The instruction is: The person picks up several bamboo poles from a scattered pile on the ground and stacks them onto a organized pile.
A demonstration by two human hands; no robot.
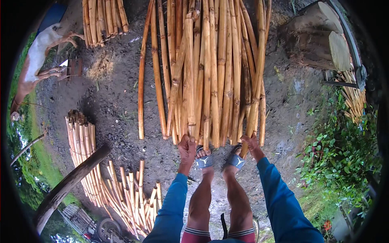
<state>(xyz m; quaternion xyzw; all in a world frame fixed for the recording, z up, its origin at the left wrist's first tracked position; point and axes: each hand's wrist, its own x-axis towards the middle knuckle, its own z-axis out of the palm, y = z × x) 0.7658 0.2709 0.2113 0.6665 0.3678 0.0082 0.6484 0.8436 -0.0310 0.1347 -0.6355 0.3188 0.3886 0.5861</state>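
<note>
A wide heap of long yellow-brown bamboo poles [212, 81] lies on the ground ahead of my feet, their near ends close to my sandals. My left hand [187, 149] is closed at the near end of one pole on the heap's left side. My right hand [252, 146] is wrapped round another bamboo pole [254, 107] on the right side, which leans across its neighbours; its near end sticks out past my fingers above my right sandal [236, 161]. My left sandal [204, 162] is beside my left hand.
More bamboo bundles stand at the lower left [81, 137] and lie at the upper left [104, 20]. A dark slanting post [73, 184] crosses the lower left. Cut logs [314, 44] lie upper right, above leafy bushes [336, 150]. A brown-and-white animal [40, 52] is far left.
</note>
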